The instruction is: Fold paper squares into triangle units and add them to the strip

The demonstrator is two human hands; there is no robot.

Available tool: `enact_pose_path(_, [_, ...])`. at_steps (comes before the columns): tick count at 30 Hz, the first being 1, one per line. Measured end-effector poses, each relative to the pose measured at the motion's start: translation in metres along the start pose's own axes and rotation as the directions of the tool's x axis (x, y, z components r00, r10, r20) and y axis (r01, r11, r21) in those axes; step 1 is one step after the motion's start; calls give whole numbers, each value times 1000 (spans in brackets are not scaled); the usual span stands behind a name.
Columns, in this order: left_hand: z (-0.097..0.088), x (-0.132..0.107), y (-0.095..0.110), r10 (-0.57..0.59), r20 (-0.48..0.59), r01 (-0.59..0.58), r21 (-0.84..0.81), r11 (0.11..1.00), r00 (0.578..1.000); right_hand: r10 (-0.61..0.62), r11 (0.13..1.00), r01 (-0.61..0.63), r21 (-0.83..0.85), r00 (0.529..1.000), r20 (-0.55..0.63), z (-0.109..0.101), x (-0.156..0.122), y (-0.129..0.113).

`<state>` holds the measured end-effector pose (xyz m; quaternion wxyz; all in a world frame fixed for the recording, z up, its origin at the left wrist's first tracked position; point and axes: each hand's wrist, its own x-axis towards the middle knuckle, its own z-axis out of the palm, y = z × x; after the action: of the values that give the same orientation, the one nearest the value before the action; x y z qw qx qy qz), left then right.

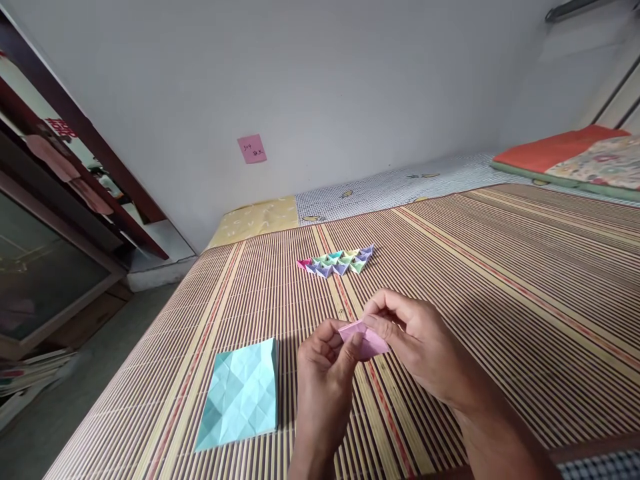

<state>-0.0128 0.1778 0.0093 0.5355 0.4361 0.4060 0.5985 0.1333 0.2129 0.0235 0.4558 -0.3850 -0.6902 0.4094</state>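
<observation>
A small folded piece of pink paper (pixel 373 345) is held up above the bamboo mat, gripped from both sides. My left hand (pixel 330 367) pinches its left part, with the thumb lying across the front. At its upper right edge, the thumb and fingers of my right hand (pixel 407 333) are closed on the same paper. Beyond my hands, several small folded paper boats (pixel 340 269) in mixed colours sit in close rows. To the left of my left hand lies a creased light-blue sheet of paper (pixel 243 393), its right edge slightly raised.
The striped bamboo mat (pixel 150 373) covers the bed. Patterned cloth (pixel 370 197) runs along the wall, and folded orange and floral bedding (pixel 565 157) lies at the far right. A pink note (pixel 252 149) is stuck on the wall. A mirrored cabinet (pixel 45 240) stands left.
</observation>
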Motion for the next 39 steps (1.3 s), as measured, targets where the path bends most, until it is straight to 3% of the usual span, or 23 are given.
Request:
enact_pose_path(4, [3,-3,4,-39,-6,40,30,999,999,21,1000,-21,7,999,48,1,-1,1])
enact_pose_path(9, [-5,0,0,22,-75,-13,121,993,997,40,998,-43,47,997,64,1,-1,1])
enact_pose_path(14, [-16,7,-6,-6,-155,-6,-79,997,988,53,998,-49,-33,988,147,0,1,-3])
enact_pose_path(19, [-18,8,-3,-37,-112,18,-166,986,993,28,997,-19,-72,992,125,2,0,-3])
enact_pose_path(22, [-18,7,-1,-24,-69,14,-139,990,997,-8,998,15,-55,994,110,2,-1,-3])
enact_pose_path(29, [-18,7,-5,31,-149,-32,0,999,988,-94,987,105,-125,992,90,0,-1,-7])
enact_pose_path(32, [-20,7,-6,39,-135,-33,40,999,990,-126,979,137,-149,989,80,0,0,-7])
enact_pose_path(39, [-19,5,-4,63,-75,-57,80,995,995,-109,982,118,-147,992,70,0,0,-5])
